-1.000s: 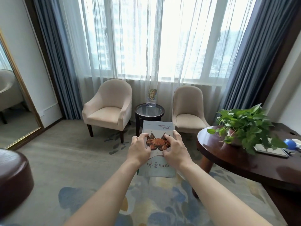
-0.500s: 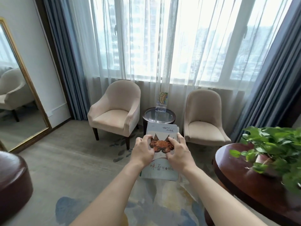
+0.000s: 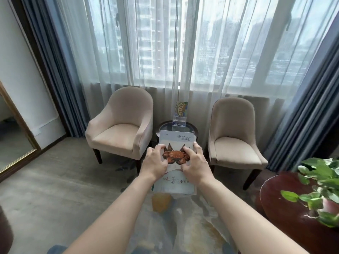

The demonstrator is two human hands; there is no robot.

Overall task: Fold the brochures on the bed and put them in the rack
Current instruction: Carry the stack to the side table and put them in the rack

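I hold a stack of folded brochures (image 3: 175, 184) out in front of me, the top one pale with a red-brown crab picture and dark characters. My left hand (image 3: 155, 163) grips its left edge and my right hand (image 3: 195, 165) grips its right edge, fingers curled over the cover. Beyond the stack, a clear rack (image 3: 180, 118) with a colourful leaflet in it stands on a small round glass-topped side table (image 3: 193, 129) between two armchairs.
A beige armchair (image 3: 121, 129) stands left of the side table and another (image 3: 233, 136) right of it, before sheer curtains and a window. A dark round table (image 3: 286, 213) with a leafy plant (image 3: 319, 184) is at the right. A mirror (image 3: 12, 136) leans at the left.
The view has moved closer to the side table and chairs. Both hands keep the same hold on the brochure stack. The round table with the plant has slid toward the right edge.
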